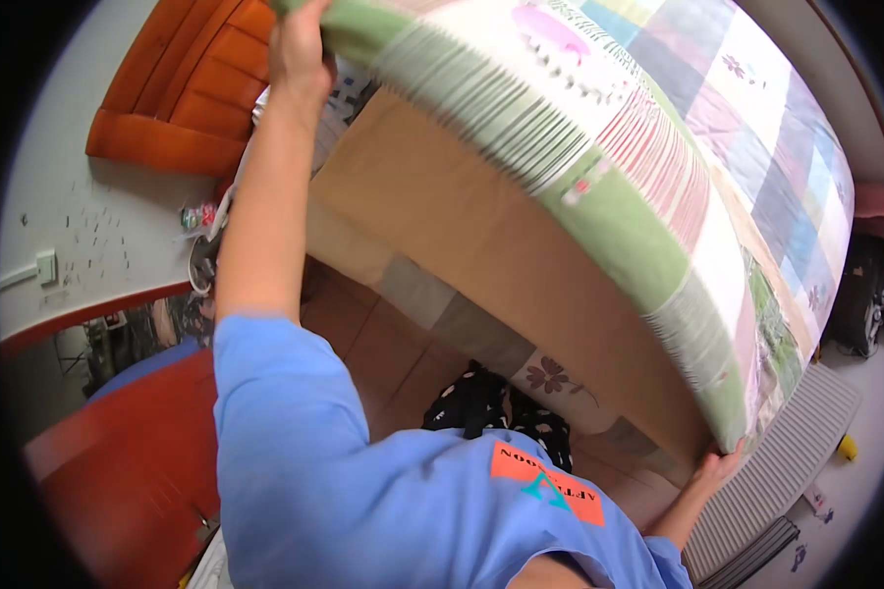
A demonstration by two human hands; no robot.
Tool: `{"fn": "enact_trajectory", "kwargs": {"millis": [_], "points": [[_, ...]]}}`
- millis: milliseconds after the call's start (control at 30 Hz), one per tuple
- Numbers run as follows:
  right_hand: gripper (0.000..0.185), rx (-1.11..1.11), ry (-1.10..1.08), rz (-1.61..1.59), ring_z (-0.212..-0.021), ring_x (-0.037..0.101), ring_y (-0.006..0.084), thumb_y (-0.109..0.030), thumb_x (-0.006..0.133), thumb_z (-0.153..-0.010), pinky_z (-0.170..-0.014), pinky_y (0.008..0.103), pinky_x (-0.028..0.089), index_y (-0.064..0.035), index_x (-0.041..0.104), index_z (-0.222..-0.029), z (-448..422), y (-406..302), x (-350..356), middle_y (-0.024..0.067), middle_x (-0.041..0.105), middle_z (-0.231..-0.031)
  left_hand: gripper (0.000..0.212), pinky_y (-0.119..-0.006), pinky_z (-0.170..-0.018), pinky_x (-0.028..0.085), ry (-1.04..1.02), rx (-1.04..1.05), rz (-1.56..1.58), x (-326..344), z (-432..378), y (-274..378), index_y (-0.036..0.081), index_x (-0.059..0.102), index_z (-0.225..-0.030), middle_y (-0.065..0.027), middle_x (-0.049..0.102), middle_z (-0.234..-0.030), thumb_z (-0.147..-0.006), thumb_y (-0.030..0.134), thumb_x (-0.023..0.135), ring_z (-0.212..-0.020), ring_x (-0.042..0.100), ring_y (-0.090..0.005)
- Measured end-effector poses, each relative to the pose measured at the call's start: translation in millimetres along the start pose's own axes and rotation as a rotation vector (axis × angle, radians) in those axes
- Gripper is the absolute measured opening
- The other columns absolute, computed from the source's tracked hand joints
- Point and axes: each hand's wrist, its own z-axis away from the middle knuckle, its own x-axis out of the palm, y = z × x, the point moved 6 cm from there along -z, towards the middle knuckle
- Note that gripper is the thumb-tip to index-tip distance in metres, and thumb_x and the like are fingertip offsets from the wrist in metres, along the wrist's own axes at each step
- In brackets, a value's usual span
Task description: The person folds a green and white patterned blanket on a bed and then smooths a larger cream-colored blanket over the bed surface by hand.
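My left hand [302, 59] is raised at the upper left and grips a corner or edge of a patchwork-patterned quilt [633, 213]. At the lower right, my right hand [720, 464] holds the same green-and-striped edge. Between my hands the quilt's edge bows upward, lifted off the bed, and looks blurred. Beneath it shows a plain tan bed surface [486, 213], with patterned fabric [479, 331] hanging along its near side. More checked bedding bulges behind at the upper right.
An orange-brown wooden headboard [191, 81] stands at the upper left, beside a white wall. Left of me is a red wooden surface [140, 471]. A ribbed radiator [781, 456] is at the right. Brown floor tiles [368, 331] show between me and the bed.
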Motion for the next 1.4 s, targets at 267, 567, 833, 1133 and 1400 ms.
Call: {"fn": "enact_trajectory", "kwargs": {"millis": [267,567,833,1133,1400], "points": [[0.044,0.429,0.049,0.042,-0.105,0.059,0.0268,-0.036,0.067,-0.085,-0.092,0.0426,0.048,-0.0087,0.058,-0.119,32,182,-54,0.0072,0.063,-0.116,0.049,-0.037,-0.091,0.044,0.612,-0.191,-0.279,-214,133,-183,-0.002,0.05,-0.128,-0.0098,0.056,-0.121,-0.084,0.011,0.067,-0.107,0.054,-0.0243],[0.071,0.709,0.159,0.314,-0.132,0.037,0.0292,-0.043,0.065,-0.084,-0.101,0.0441,0.04,-0.0081,0.035,-0.138,60,274,-83,0.013,0.035,-0.146,0.058,-0.044,-0.094,0.047,0.591,-0.694,-0.039,-339,199,-303,0.006,0.047,-0.132,-0.0097,0.054,-0.126,-0.084,0.028,0.07,-0.113,0.054,-0.0291],[0.072,0.709,0.26,0.33,-0.132,0.037,0.0322,-0.04,0.062,-0.087,-0.095,0.0424,0.045,-0.0094,0.028,-0.142,72,285,-61,0.0165,0.033,-0.147,0.064,-0.047,-0.099,0.041,0.602,-0.654,-0.074,-323,138,-251,0.003,0.049,-0.131,-0.0116,0.051,-0.133,-0.082,0.041,0.068,-0.118,0.05,-0.0314],[0.057,0.698,0.106,0.451,-0.118,0.052,0.0285,-0.036,0.058,-0.09,-0.087,0.0382,0.047,-0.002,0.041,-0.133,100,285,-47,0.0172,0.047,-0.135,0.058,-0.038,-0.091,0.048,0.537,-0.429,-0.406,-243,89,-196,-0.004,0.048,-0.129,-0.0125,0.052,-0.13,-0.082,0.022,0.072,-0.11,0.056,-0.0272],[0.022,0.605,-0.107,0.589,-0.07,0.066,0.019,-0.024,0.063,-0.087,-0.056,0.0276,0.052,-0.0041,0.057,-0.096,102,270,-41,0.0101,0.065,-0.084,0.039,-0.033,-0.074,0.052,0.123,-0.227,-0.628,-44,145,-180,-0.009,0.062,-0.109,-0.0112,0.064,-0.106,-0.085,0.021,0.068,-0.086,0.063,-0.0189]]}}
